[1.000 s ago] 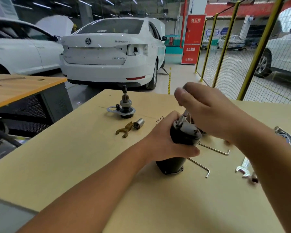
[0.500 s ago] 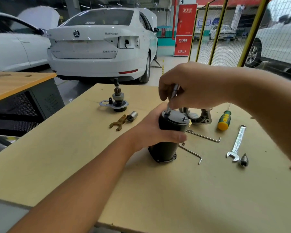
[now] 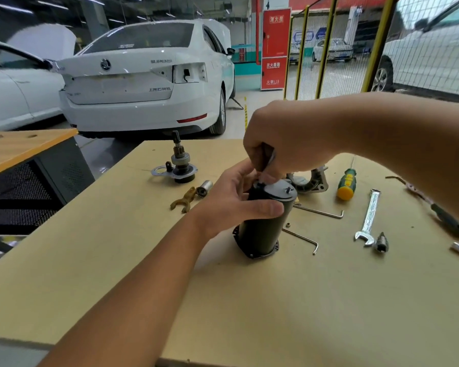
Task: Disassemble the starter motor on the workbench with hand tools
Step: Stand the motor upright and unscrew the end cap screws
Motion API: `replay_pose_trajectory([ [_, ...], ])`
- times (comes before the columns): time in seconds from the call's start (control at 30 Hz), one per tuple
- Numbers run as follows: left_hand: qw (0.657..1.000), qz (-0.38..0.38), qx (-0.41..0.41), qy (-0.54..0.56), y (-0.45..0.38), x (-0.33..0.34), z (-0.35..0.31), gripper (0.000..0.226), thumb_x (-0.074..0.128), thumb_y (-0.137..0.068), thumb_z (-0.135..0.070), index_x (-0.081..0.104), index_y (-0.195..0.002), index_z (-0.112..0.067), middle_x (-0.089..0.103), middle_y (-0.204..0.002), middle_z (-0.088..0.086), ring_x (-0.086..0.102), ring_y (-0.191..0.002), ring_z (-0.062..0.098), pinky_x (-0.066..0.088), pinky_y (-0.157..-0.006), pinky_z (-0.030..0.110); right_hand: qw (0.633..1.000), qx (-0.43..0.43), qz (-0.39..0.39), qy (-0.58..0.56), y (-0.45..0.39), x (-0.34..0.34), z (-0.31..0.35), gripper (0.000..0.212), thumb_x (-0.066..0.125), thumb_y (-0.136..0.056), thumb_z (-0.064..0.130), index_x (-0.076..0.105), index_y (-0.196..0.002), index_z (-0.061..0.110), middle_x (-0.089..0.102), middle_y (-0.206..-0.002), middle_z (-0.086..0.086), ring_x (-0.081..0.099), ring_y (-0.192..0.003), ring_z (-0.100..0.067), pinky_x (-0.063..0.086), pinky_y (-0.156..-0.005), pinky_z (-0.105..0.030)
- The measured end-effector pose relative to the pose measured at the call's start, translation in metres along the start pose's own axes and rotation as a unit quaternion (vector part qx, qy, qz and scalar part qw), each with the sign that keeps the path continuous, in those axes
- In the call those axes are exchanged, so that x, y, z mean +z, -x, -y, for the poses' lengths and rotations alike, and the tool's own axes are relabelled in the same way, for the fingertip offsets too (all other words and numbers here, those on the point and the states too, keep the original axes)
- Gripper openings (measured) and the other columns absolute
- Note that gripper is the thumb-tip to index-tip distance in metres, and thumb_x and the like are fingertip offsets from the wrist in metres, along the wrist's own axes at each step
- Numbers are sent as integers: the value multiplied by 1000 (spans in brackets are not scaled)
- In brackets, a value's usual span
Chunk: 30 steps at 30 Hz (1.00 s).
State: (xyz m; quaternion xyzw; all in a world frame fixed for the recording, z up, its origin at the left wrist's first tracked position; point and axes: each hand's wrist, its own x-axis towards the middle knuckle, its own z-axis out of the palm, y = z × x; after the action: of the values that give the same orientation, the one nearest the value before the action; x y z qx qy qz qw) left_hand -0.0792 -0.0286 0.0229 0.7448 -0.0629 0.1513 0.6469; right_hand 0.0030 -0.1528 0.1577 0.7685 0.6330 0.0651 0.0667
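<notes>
Left hand [image 3: 231,200] around motor housing [image 3: 263,226]

The right hand [image 3: 276,144] is lower now, its fingers bunched against the end cap [image 3: 277,190] of the motor [image 3: 263,229], hiding most of the slim tool that stood clear above the cap earlier.

1. bright, even indoor light from ceiling strip lamps [image 3: 96,0] overhead.
2. soft, faint shadows on the bench [image 3: 117,260], beside the motor [image 3: 263,229] and tools.
3. mild glare on the white car [image 3: 143,83] and the spanner [image 3: 368,215].
4. wide-angle bending: fence posts [image 3: 326,46] lean, edges stretch.
5. corners and near forearms look smeared; the right hand [image 3: 281,144] is slightly blurred.
</notes>
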Motion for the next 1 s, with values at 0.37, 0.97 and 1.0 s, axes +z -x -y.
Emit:
replay_pose_trajectory([
  [0.37, 995, -72, 69, -21, -1, -17, -2, 22, 70, -97, -22, 77, -114, -11, 72, -110, 23, 69, -103, 30, 58, -88, 31, 989, 56, -20, -134, 2, 9, -7, 9, 59, -99, 33, 53, -92, 36, 57, -83, 11, 57, -73, -7, 40, -54, -25],
  [0.97, 998, -40, 53, -20, -2, -11, -4, 28, 61, -99, -35, 79, -113, -18, 77, -116, 7, 69, -116, 22, 55, -101, 31, 991, 105, 2, -82, 8, -5, -4, 15, 72, -90, 33, 64, -79, 25, 66, -81, 3, 61, -74, -14, 39, -56, -25],
  [1.0, 998, -32, 53, -11, -2, -10, -4, 28, 59, -100, -34, 79, -112, -18, 77, -117, 7, 69, -118, 23, 53, -105, 33, 991, 106, 2, -87, 8, -5, -4, 15, 73, -89, 32, 65, -79, 25, 67, -81, 3, 62, -74, -15, 40, -56, -24],
])
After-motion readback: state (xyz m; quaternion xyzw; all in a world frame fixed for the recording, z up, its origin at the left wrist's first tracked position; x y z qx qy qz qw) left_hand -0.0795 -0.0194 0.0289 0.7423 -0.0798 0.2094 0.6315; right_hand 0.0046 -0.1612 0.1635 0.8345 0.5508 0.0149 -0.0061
